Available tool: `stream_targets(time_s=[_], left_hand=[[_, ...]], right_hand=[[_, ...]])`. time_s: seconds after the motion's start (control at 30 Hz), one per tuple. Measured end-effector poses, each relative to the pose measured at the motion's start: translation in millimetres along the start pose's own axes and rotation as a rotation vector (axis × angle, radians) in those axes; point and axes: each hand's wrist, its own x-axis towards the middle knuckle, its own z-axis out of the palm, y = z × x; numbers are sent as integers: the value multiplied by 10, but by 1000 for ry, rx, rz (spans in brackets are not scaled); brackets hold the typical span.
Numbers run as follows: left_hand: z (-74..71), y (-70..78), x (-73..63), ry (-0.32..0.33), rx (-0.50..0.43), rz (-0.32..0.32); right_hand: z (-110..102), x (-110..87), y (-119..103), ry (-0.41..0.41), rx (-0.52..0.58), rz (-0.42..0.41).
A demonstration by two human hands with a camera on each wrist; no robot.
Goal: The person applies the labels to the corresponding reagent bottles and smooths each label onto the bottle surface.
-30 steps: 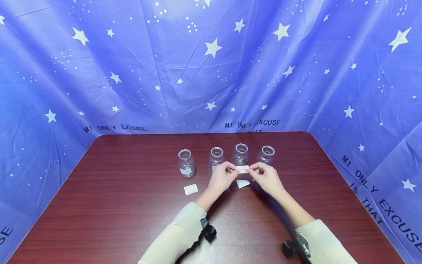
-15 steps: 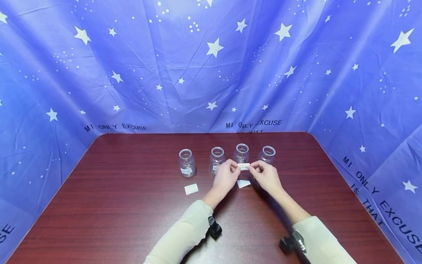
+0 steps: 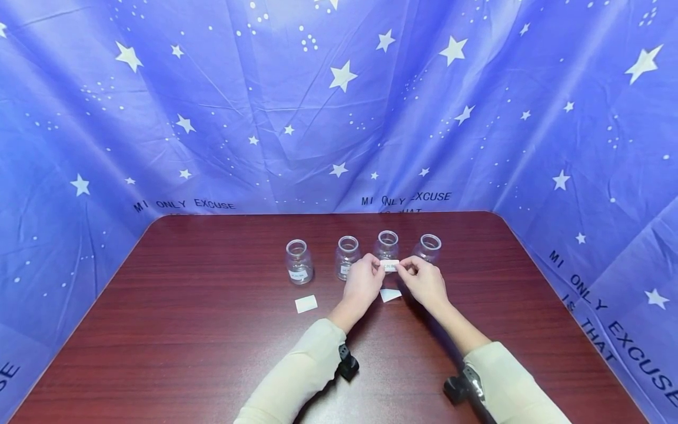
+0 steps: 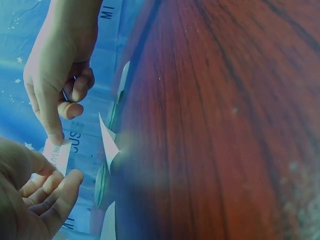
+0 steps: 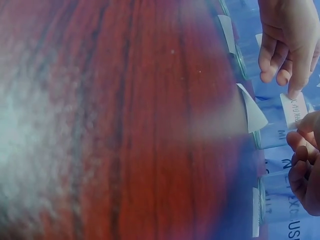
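Both the left hand (image 3: 362, 284) and right hand (image 3: 428, 285) pinch opposite ends of the small label (image 3: 389, 266), in front of the third jar (image 3: 388, 249) from the left; an uneven pull could crease it, and a sideways slip could knock the second jar (image 3: 346, 253) or fourth jar (image 3: 430, 253). The far edge of the table (image 3: 185, 330) lies behind the jars, with more open room nearside

The reddish-brown table (image 3: 185, 335) carries four glass jars (image 3: 297, 260) beyond the grip; white slips (image 3: 306, 304) lie left, right and on its near side.
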Motion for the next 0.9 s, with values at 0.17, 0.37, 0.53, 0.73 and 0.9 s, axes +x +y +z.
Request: stream_targets(time_s=[0.17,0.37,0.53,0.73,0.9], left_hand=[[15,8,9,9,41,14],[9,10,20,12,78,1],[15,0,34,24,92,-5],[33,-7,36,46,132,-16],[17,27,12,8,157,-26]], right_hand=[[35,11,5,13,-15,8],[65,17,-8,24,-33,8],[78,21,-26,35,-37,5],[86,19,-34,36,-32,14],[76,10,-38,46,-32,8]])
